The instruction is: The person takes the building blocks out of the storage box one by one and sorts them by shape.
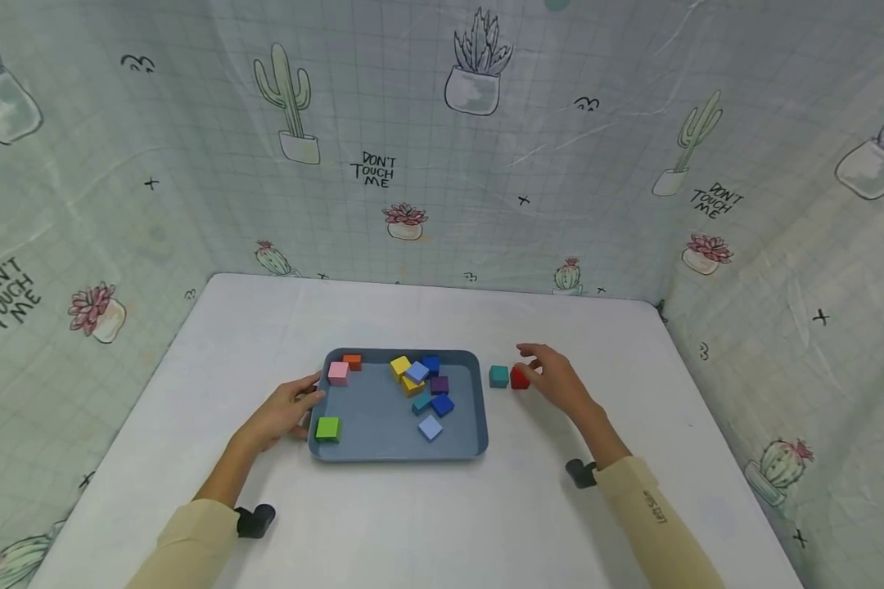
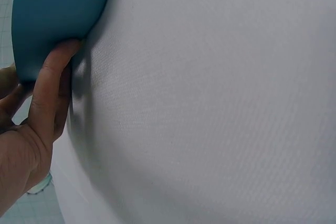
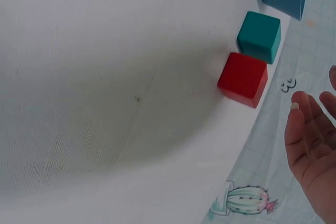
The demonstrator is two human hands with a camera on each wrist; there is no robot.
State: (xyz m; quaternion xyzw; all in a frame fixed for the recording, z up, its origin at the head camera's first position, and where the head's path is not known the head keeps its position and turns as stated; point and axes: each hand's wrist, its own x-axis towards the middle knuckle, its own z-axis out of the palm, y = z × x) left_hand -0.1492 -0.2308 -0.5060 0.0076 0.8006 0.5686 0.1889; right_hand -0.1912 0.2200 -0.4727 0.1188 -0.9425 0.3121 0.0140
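Observation:
A blue-grey tray (image 1: 383, 446) lies on the white table with several coloured cubes inside. My left hand (image 1: 286, 411) grips its left side, thumb at the rim; in the left wrist view, fingers (image 2: 50, 87) reach under the tray's edge. To the right of the tray, a teal cube (image 1: 498, 376) and a red cube (image 1: 519, 379) stand side by side on the table. My right hand (image 1: 556, 380) hovers by the red cube with fingers loosely bent. The right wrist view shows that hand apart from the red cube (image 3: 243, 80), holding nothing.
In the tray, a pink cube (image 1: 338, 374) and an orange cube (image 1: 352, 361) sit at the back left, a green cube (image 1: 328, 429) at the front left. Yellow, blue, teal and purple cubes cluster right of centre. A printed cloth (image 1: 449, 180) surrounds the table.

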